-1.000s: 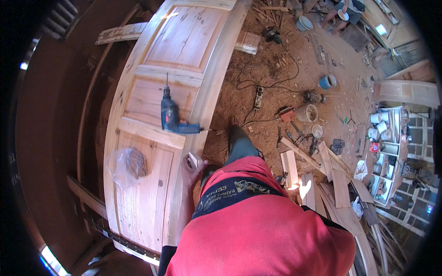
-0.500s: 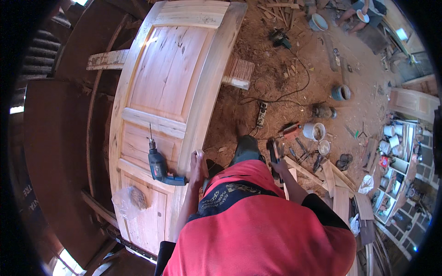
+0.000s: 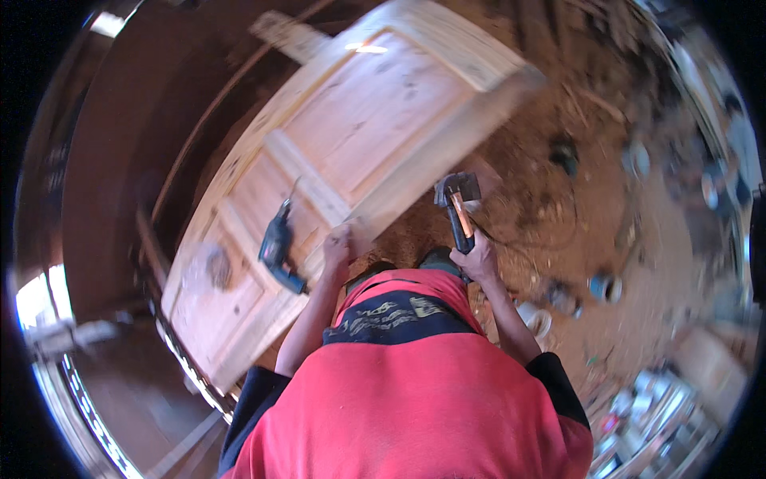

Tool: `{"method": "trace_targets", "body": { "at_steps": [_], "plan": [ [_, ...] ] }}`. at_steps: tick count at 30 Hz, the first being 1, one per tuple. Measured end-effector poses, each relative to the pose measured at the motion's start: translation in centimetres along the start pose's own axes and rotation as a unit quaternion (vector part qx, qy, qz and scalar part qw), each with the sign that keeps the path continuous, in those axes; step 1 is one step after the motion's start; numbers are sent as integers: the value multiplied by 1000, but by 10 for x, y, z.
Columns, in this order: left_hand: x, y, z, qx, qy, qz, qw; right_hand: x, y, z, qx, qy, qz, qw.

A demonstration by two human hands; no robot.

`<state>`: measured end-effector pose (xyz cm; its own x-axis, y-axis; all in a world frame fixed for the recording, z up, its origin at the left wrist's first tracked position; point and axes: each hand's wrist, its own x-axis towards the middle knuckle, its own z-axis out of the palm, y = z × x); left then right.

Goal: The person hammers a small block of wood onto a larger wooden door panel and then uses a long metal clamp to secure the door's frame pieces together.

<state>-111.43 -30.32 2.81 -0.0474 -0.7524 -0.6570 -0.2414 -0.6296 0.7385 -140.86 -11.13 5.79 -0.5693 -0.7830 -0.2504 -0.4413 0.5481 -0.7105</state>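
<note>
A pale wooden panelled door [image 3: 279, 148] lies flat on supports to my left and ahead. My left hand [image 3: 340, 246] is closed at its near edge; whatever the fingers hold is too blurred to make out. In my right hand [image 3: 477, 257] is a hammer [image 3: 460, 215] with a black and orange handle, its dark, smeared head pointing away from me. On the door rests a blue power drill [image 3: 275, 247] with a long bit fitted. Beside the drill sits a clear plastic bag [image 3: 209, 267] with brownish contents.
A board [image 3: 289, 36] juts out under the door's far side. On the dirt floor lie a dark power tool [image 3: 564, 154], a cable and several buckets, one a blue-grey bucket [image 3: 605, 287]. Cluttered shelving [image 3: 650, 427] stands at right. Another person [image 3: 738, 148] is at the far right.
My view has swung to the right, so the door now slants across it. My right hand has raised the hammer from beside my leg and moved it forward. My left hand stays by the door's edge.
</note>
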Motion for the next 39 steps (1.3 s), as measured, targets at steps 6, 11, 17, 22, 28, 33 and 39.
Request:
{"method": "trace_targets", "body": {
  "at_steps": [6, 11, 17, 22, 28, 33, 39],
  "plan": [
    [-6, -27, 11, 74, 61, 101, 990, 29, -56, 27, 26, -135, -113, 984],
    [-36, -42, -9, -2, 121, 69, 990, 13, -74, 34, 30, -207, -140, 968],
    [-26, -56, -12, -112, 146, 46, 982, -11, -42, 37, 39, -157, -93, 982],
    [6, -70, -28, 15, 55, 126, 990, -43, 18, 64, 216, 16, 115, 969],
    [30, -51, -51, 82, -102, 189, 973, -124, -3, 58, 352, 234, 192, 886],
    [8, -54, -99, 91, -247, 99, 960, -224, -7, 90, 431, 298, 270, 808],
    [-23, -76, -134, 105, -397, 53, 910, -421, 49, 225, 412, 283, 563, 658]
  ]
}}
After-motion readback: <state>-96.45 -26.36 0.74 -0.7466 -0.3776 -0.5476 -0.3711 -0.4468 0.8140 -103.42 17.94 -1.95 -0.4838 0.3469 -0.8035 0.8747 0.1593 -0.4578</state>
